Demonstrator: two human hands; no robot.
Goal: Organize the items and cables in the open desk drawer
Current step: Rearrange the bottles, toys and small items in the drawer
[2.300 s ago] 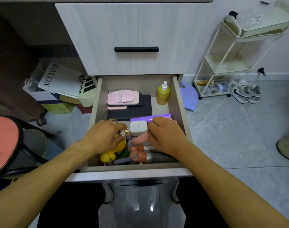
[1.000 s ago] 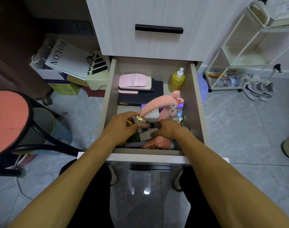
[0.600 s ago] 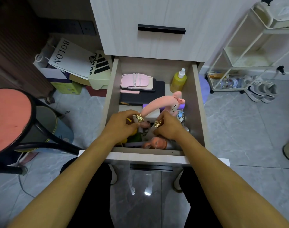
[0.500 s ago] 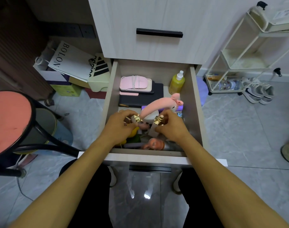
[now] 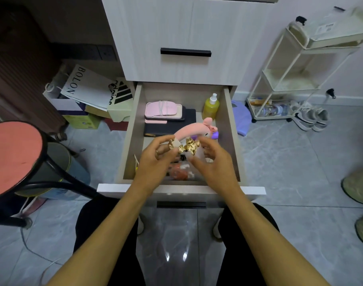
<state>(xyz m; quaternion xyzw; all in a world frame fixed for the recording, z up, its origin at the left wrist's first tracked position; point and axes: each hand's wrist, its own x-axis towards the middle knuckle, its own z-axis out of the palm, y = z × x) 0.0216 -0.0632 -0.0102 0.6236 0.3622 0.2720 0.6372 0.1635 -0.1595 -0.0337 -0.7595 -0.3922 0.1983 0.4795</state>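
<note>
Above the drawer (image 5: 231, 129), clear of its side walls, the left hand (image 5: 155, 162) pinches a gold trinket (image 5: 186, 146), shiny and lumpy. The right hand (image 5: 212, 164) beside it hovers with loose fingers, grasping nothing.

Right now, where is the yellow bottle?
In the head view, the yellow bottle stands in the drawer's back right corner, just beyond the pink plush toy.
</note>
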